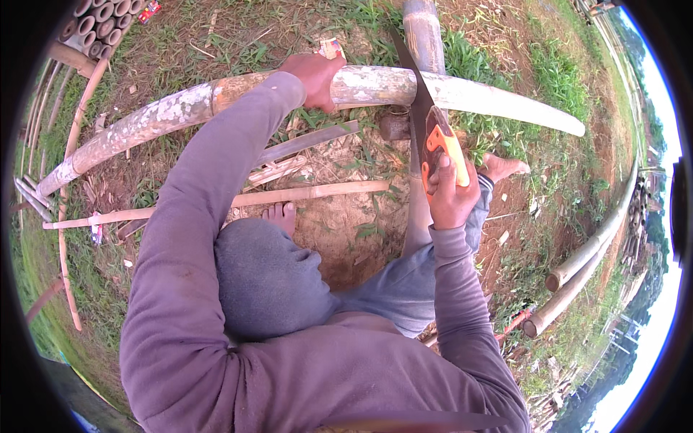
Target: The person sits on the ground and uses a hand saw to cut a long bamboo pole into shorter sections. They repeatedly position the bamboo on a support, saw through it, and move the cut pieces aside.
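A thick bamboo pole (245, 88), mottled with white patches, runs crosswise in front of me. My left hand (315, 79) is closed over its top and presses it down. In my right hand (453, 193) is the orange and dark handle of a hand saw (413, 79). The blade stands across the pole, its edge against the bamboo near a joint. Whether a cut has opened there is hidden by the blade. Below the pole, another bamboo length (424, 36) runs away from me, with a short stub (395, 124) beside the crossing.
A slim bamboo strip (317, 192) and split pieces (310, 143) lie before my knees. Cut bamboo tubes (101, 27) are stacked at the far left. Two long poles (588, 256) lie on the right. My bare foot (504, 167) rests near the saw handle.
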### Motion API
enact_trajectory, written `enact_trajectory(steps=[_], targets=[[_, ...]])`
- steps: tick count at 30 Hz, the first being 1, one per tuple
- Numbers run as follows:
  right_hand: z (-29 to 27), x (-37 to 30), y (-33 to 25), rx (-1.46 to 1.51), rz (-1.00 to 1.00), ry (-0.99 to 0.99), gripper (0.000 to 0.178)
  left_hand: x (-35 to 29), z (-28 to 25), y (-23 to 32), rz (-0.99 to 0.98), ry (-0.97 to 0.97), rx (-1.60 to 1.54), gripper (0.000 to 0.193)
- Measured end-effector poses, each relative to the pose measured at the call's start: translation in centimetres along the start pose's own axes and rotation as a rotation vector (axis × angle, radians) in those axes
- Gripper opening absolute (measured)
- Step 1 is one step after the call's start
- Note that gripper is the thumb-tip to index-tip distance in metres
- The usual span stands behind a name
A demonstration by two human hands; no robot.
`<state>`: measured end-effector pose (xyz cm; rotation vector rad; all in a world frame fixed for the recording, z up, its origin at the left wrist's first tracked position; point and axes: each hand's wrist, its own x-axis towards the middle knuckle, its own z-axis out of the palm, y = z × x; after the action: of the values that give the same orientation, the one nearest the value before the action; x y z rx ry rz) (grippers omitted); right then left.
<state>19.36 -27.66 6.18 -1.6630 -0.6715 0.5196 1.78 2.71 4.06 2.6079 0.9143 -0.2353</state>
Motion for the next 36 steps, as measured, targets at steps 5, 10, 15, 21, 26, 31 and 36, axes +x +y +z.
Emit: enact_trajectory(steps=[5,10,15,21,26,31,36], targets=[[-1.0,-0.6,6.8,-0.003,-0.167,0.048,0.026,3.0,0.2,-1.1,0.046,-0.047,-0.055,0.103],[-0.9,-1.3,12.1,0.149,-0.195,-0.001,0.02,4.3,-0.9,-0.6,0.028,-0.162,-0.121,0.099],[0.8,0.2,2.1,-0.046,-0.136,0.102,0.023,2.5,0.6,2.6,-0.082,0.037,0.105,0.086],[-8.1,-12.1,0.7,0.04,0.059,0.048,0.022,2.2,1.1,2.2,-0.062,0.074,0.117,0.075],[-5.0,-6.5,2.4,-0.292,-0.261,0.116,0.019,2.8,1.9,2.7,-0.086,0.083,0.136,0.091],[0.5,1.8,2.8,-0.063,-0.13,0.126,0.024,2.5,0.2,4.2,-0.145,0.025,0.14,0.094],[-7.8,-12.6,1.4,-0.191,0.018,0.054,0.017,1.5,0.5,3.3,-0.144,0.071,0.141,0.085]])
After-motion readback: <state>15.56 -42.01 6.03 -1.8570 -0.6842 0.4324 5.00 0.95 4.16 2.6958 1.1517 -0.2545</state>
